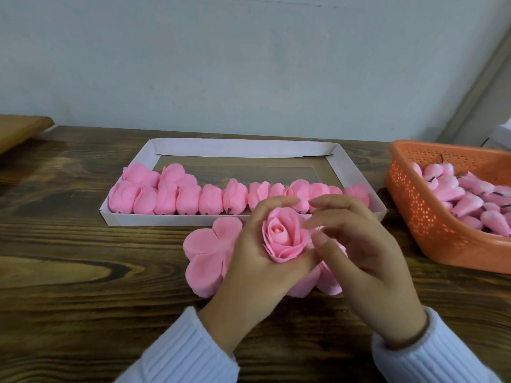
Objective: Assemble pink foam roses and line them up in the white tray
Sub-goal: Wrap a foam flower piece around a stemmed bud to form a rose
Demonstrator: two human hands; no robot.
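Rose point(284, 239) sits in my left hand point(249, 261), held above the table point(83, 244) just in front of the tray point(237, 147). Left fingers and thumb curl round its base and outer petals, a cupping grip, bloom facing up. Right hand point(367, 261) is close on the rose's right side, fingers loose and slightly spread, gripping nothing I can make out; whether the thumb touches an outer petal is hard to tell from this angle. Step, as I read it: final shaping of a rose already wrapped, petals closed round the centre. Flat petal sheets point(206, 258) lie on the table under both hands. Tray's front row point(210, 199) runs nearly wall to wall; a second row looks started at the back left. Basket point(431, 230) of buds point(470, 200) stands to the right, apart from the tray. Next move likely calls for a light tuck of the outer petals without crushing the foam, then setting the rose in the back row beside those already there, base down, snug against its neighbour.
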